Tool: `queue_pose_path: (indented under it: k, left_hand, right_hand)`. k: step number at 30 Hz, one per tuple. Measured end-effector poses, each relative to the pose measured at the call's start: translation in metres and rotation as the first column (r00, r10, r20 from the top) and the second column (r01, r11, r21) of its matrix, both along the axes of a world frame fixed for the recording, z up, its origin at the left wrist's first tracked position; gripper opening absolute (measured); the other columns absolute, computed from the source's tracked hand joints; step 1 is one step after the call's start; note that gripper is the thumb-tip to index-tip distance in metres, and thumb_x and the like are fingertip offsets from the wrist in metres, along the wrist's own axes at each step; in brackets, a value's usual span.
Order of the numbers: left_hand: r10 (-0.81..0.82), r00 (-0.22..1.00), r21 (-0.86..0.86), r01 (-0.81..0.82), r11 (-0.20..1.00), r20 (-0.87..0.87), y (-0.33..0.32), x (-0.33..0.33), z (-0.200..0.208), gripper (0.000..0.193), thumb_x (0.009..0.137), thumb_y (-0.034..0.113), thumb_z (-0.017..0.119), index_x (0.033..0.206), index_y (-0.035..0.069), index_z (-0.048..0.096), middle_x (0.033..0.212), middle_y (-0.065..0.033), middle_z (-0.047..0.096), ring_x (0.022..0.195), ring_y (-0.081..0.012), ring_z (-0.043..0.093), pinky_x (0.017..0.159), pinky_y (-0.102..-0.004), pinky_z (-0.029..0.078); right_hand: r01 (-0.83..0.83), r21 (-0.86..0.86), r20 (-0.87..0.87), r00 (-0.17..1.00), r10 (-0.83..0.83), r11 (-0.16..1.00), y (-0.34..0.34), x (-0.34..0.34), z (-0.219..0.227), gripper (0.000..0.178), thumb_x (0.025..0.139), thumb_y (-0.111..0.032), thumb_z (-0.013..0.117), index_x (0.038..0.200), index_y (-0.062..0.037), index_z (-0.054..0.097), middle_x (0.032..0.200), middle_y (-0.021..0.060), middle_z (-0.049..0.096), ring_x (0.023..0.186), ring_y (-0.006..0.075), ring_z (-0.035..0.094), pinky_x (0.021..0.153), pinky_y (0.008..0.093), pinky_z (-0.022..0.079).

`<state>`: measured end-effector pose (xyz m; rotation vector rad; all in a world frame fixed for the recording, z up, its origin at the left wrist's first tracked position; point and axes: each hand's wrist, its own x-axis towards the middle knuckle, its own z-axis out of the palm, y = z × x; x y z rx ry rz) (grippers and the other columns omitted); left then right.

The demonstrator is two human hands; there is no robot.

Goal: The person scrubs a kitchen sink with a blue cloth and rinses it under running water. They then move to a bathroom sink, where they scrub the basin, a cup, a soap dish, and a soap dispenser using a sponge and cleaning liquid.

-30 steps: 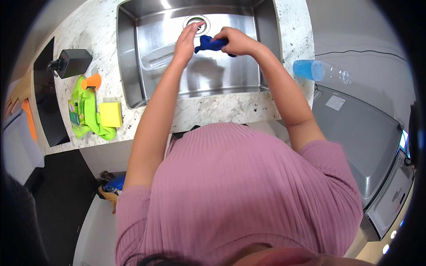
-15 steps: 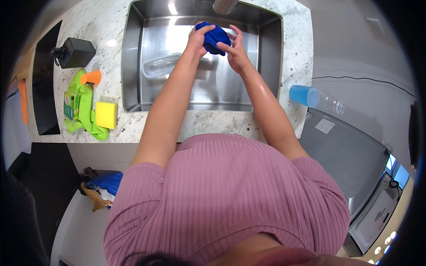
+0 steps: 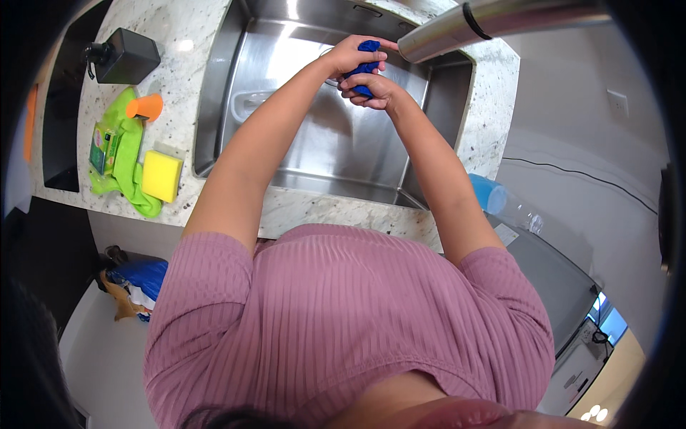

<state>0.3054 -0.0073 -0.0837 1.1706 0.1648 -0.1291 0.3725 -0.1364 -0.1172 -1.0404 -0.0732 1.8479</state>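
Note:
A dark blue cloth [image 3: 363, 69] is bunched tightly between my two hands over the steel sink [image 3: 314, 157]. My left hand [image 3: 350, 56] is closed round its upper part, with one finger stretched towards the faucet's mouth. Just below, my right hand [image 3: 373, 91] grips the lower part. The faucet [image 3: 443, 41] comes in from the upper right, its end close to my left fingertips. Behind my left forearm, a clear plastic container [image 3: 247, 104] lies partly hidden in the sink. A pale rim shows behind my hands; what it belongs to is hidden.
On the counter to the left are a black pump bottle [image 3: 128, 57], an orange cup [image 3: 146, 107], a yellow sponge [image 3: 162, 176], and a green cloth [image 3: 128, 154] with a small green package [image 3: 104, 149] on it. At right, a blue-capped clear bottle [image 3: 489, 194] lies beside my right forearm.
The loosely held blue cloth is now squeezed into a tight bunch, with both hands closed on it. My view has turned, and the faucet now reaches in close to my hands.

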Motion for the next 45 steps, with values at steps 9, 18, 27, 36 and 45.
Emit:
queue_pose_path:
  k: [9,18,27,36,45]
  left_hand:
    - [0.221,0.955,-0.037,-0.232,0.972,-0.197,-0.002,0.018,-0.040,0.021,0.092,0.019,0.053,0.098,0.003,0.066,0.059,0.0037,0.045,0.052,-0.0065,0.039,0.049,-0.0219,0.035]
    - [0.371,0.887,-0.054,-0.400,0.915,-0.274,0.014,0.040,-0.095,0.017,0.088,0.011,0.051,0.085,0.002,0.065,0.058,0.0000,0.051,0.047,-0.0091,0.042,0.045,-0.0250,0.036]
    - [0.584,0.725,0.279,-0.514,0.812,-0.365,0.013,0.045,-0.106,0.011,0.079,0.008,0.054,0.076,0.005,0.064,0.064,-0.0041,0.058,0.052,-0.0132,0.052,0.048,-0.0283,0.042]
    - [0.532,0.640,0.555,-0.192,0.809,-0.554,0.023,0.052,-0.106,0.019,0.077,0.014,0.055,0.081,0.003,0.070,0.079,-0.0150,0.068,0.073,-0.0250,0.067,0.068,-0.0352,0.051]
    - [0.354,0.691,0.379,-0.123,0.917,-0.631,0.035,0.050,-0.112,0.017,0.077,0.004,0.050,0.072,-0.005,0.063,0.071,-0.0162,0.063,0.062,-0.0238,0.062,0.057,-0.0386,0.049]
  right_hand:
    - [0.013,-0.104,0.106,0.994,-0.002,0.994,0.015,0.002,-0.024,0.015,0.074,-0.004,0.067,0.082,-0.0089,0.055,0.067,-0.0005,0.052,0.051,0.0059,0.045,0.037,0.0190,0.029]
    - [0.207,-0.068,0.527,0.838,-0.141,0.976,0.036,-0.008,-0.060,0.020,0.069,-0.004,0.066,0.079,-0.0100,0.050,0.064,-0.0005,0.051,0.045,0.0081,0.045,0.036,0.0225,0.030]
    - [0.274,-0.155,0.923,0.382,0.041,0.949,0.046,-0.024,-0.073,0.049,0.070,-0.031,0.071,0.104,-0.0003,0.056,0.089,0.0145,0.066,0.075,0.0266,0.064,0.067,0.0367,0.049]
    - [0.224,-0.254,0.967,0.035,0.253,0.941,0.049,-0.027,-0.063,0.045,0.075,-0.037,0.063,0.097,0.0019,0.061,0.090,0.0257,0.065,0.089,0.0403,0.063,0.079,0.0434,0.049]
    - [0.025,-0.213,0.972,-0.096,0.214,0.977,0.046,-0.019,-0.053,0.022,0.067,-0.017,0.063,0.081,0.0003,0.065,0.079,0.0231,0.065,0.079,0.0381,0.064,0.075,0.0426,0.050]
